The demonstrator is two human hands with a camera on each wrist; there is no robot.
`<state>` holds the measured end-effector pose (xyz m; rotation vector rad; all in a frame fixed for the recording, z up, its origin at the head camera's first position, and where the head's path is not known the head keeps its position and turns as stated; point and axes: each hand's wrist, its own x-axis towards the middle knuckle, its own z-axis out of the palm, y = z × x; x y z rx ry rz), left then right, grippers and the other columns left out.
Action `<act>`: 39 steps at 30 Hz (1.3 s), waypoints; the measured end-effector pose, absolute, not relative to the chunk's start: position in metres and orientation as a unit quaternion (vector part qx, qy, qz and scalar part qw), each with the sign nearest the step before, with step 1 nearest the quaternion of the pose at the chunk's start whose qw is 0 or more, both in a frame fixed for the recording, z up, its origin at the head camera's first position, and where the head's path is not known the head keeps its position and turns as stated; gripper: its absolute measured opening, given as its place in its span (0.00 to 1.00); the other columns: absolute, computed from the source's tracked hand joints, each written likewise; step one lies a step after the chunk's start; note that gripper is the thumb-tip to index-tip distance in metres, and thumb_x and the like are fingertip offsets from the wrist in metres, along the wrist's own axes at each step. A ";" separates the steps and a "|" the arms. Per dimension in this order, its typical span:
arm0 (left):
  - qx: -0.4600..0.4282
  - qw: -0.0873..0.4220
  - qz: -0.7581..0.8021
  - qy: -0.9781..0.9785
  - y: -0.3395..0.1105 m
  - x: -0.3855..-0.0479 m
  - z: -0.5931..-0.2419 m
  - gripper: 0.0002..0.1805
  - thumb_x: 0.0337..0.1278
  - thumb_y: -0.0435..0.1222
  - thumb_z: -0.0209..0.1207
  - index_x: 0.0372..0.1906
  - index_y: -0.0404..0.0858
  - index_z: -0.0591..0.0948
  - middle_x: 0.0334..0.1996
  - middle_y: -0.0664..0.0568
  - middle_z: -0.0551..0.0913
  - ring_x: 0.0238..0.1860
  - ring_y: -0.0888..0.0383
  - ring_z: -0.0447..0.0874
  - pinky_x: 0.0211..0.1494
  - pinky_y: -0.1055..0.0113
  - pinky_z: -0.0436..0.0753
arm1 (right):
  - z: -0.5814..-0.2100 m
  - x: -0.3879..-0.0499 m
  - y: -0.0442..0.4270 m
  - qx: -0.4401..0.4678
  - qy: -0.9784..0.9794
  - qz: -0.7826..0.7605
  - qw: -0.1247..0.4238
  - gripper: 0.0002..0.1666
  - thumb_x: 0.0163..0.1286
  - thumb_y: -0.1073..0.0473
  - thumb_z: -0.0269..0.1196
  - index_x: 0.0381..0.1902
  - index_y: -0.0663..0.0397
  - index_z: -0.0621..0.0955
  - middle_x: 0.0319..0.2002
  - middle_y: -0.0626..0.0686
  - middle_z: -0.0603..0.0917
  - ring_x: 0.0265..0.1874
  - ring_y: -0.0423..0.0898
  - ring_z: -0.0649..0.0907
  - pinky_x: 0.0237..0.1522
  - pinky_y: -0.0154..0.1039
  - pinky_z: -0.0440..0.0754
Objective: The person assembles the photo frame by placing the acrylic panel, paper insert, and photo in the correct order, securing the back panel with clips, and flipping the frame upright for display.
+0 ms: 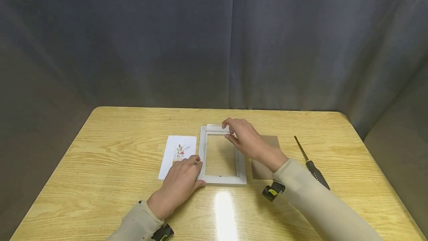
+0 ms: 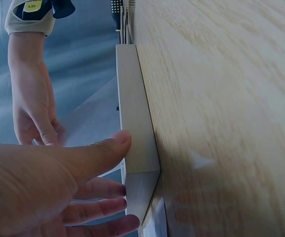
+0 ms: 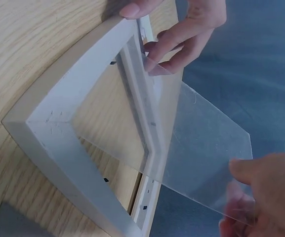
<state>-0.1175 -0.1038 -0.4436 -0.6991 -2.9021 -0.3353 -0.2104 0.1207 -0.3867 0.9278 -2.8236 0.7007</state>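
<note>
A white picture frame (image 1: 224,180) lies on the wooden table with its recessed side up and small dark tabs along the inner edge. My left hand (image 1: 182,181) holds its near left corner, thumb on the near side and fingers along the left side. Between thumb and fingers, my right hand (image 1: 249,138) pinches the far right corner of a clear sheet (image 3: 209,148). The sheet stands tilted over the frame's opening; its lower end reaches down into the frame. In the right wrist view, the left fingertips (image 3: 159,66) are near the sheet's other edge.
A white card (image 1: 168,163) with a printed plant lies left of the frame, partly behind the left hand. To the right lies a brown backing board (image 1: 262,168), partly under the right forearm. Farther right is a black-handled screwdriver (image 1: 315,172). A grey curtain (image 1: 167,47) hangs behind the table.
</note>
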 end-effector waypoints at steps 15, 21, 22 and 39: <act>-0.233 0.064 -0.103 -0.965 -0.105 -0.118 -0.440 0.31 0.46 0.50 0.75 0.50 0.31 0.86 0.53 0.44 0.84 0.43 0.48 0.87 0.45 0.55 0.83 | -0.395 -0.219 0.115 0.304 -0.934 0.184 0.029 0.25 0.71 0.62 0.65 0.64 0.57 0.76 0.53 0.58 0.86 0.52 0.54 0.85 0.60 0.54 0.79; -0.236 0.065 -0.098 -0.965 -0.107 -0.117 -0.440 0.31 0.45 0.50 0.75 0.49 0.32 0.86 0.52 0.45 0.85 0.45 0.48 0.87 0.44 0.56 0.83 | -0.400 -0.222 0.111 0.297 -0.936 0.190 0.006 0.25 0.71 0.63 0.65 0.64 0.58 0.75 0.53 0.60 0.86 0.52 0.55 0.85 0.58 0.51 0.81; -0.236 0.065 -0.098 -0.965 -0.107 -0.117 -0.441 0.31 0.44 0.50 0.75 0.49 0.32 0.87 0.52 0.45 0.85 0.45 0.48 0.87 0.44 0.56 0.83 | -0.401 -0.222 0.111 0.295 -0.936 0.190 0.004 0.25 0.71 0.62 0.65 0.64 0.58 0.74 0.53 0.60 0.86 0.52 0.55 0.84 0.58 0.51 0.82; -0.230 0.072 -0.102 -0.965 -0.109 -0.114 -0.441 0.31 0.43 0.49 0.75 0.49 0.32 0.87 0.52 0.44 0.85 0.44 0.48 0.87 0.43 0.56 0.82 | -0.414 -0.226 0.104 0.288 -0.939 0.189 -0.014 0.25 0.71 0.64 0.64 0.64 0.58 0.72 0.55 0.63 0.84 0.53 0.58 0.83 0.59 0.52 0.81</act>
